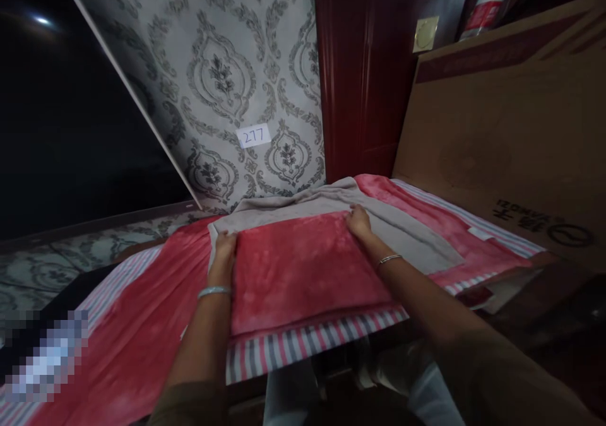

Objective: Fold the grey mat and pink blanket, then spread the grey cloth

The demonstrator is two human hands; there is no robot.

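A folded piece of red plush cloth (303, 268) lies flat in front of me. My left hand (225, 247) is closed at its far left corner, with the fingertips partly hidden. At the far right corner, my right hand (358, 221) pinches the edge between curled fingers and thumb. Beneath and behind the folded cloth spreads a soft grey cloth (407, 224), rumpled along its far side. Under both is a wider red cover (156, 300) with a striped border (317, 344) that shows along the near edge.
On the right stands a large cardboard box (497, 129), with a plastic bottle (487, 6) behind its top edge. A dark screen (80, 117) stands on the left. Patterned wallpaper (222, 72) bearing a "277" label (254, 136) and a dark red door frame (360, 66) rise behind.
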